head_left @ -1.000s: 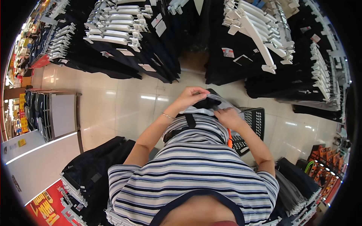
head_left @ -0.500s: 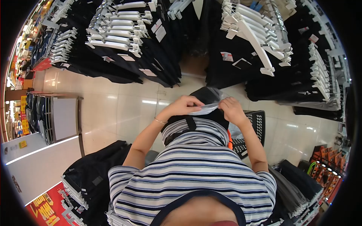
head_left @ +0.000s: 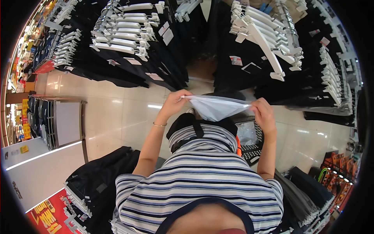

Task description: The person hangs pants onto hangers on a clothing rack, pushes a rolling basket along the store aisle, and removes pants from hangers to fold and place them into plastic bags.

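Observation:
A clear plastic bag is stretched wide in front of my waist, its top edge pulled nearly straight between my two hands. It looks whitish toward me, and something dark shows behind it; whether that lies inside the bag I cannot tell. My left hand pinches the left corner of the edge, with a thin bangle on that wrist. At the right end of the edge, my right hand grips the plastic with curled fingers. Below that hand stands a black perforated basket with clear plastic in it.
Racks of dark trousers on white hangers stand ahead on the left, with more hangers ahead on the right. Dark trousers hang behind me at left. A white panel stands at far left above the tiled floor.
My hands have moved apart, left hand leftward and right hand rightward. The plastic bag, bunched between them before, is now spread open and taut along its edge.

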A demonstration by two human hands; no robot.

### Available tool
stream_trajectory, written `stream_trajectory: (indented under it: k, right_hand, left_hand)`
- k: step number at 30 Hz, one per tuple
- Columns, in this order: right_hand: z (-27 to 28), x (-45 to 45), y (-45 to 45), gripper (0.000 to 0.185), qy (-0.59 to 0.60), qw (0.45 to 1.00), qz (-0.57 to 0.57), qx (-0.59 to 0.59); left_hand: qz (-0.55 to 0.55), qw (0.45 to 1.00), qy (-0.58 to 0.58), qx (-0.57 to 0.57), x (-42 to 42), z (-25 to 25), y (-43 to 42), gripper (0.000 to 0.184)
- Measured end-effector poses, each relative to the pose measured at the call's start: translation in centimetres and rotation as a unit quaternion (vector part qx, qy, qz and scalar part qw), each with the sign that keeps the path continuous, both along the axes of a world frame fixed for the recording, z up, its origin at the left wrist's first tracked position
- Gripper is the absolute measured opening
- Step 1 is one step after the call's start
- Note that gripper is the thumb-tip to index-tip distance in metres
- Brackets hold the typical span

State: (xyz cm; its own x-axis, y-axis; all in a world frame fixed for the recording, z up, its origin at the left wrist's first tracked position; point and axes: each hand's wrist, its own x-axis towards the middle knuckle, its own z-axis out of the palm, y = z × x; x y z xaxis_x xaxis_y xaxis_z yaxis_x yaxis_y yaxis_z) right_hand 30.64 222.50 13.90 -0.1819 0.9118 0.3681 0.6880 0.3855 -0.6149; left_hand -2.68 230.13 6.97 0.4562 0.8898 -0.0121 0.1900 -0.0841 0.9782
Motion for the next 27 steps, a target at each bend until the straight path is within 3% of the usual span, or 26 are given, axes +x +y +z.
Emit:
stream_trajectory:
  k: [5,8,15,18,20,21,27]
  right_hand:
    - [0.5,0.6,-1.6,0.018,-0.051,0.990,-0.073,-0.108]
    - [-2.6,4.3,-3.2,0.015,0.046,0.983,-0.078,-0.157]
    - [-2.8,3.7,-3.4,0.016,-0.035,0.973,-0.209,-0.096]
    - [0.5,-3.0,-1.8,0.028,0.069,0.993,-0.090,-0.032]
    - [1.2,-6.5,-0.7,0.036,0.110,0.994,-0.005,-0.012]
    - [0.6,-7.5,-0.2,0.031,0.101,0.994,0.027,0.011]
    - [-0.9,-11.1,-0.4,0.019,0.143,0.987,-0.058,0.034]
  left_hand:
    - [0.012,0.996,0.001,0.089,2.3,2.6,-0.3,0.009]
    - [0.017,0.997,0.011,0.080,2.6,3.3,-0.4,0.009]
    - [0.000,0.987,0.057,0.152,3.5,4.7,-0.4,0.010]
    - [-0.080,0.959,0.037,0.269,5.2,5.1,-0.8,0.009]
    - [-0.098,0.960,0.054,0.257,6.0,5.4,-1.3,0.010]
    - [-0.094,0.957,0.058,0.268,6.4,5.3,-1.5,0.011]
    - [-0.094,0.963,0.076,0.243,6.3,4.8,-2.1,0.008]
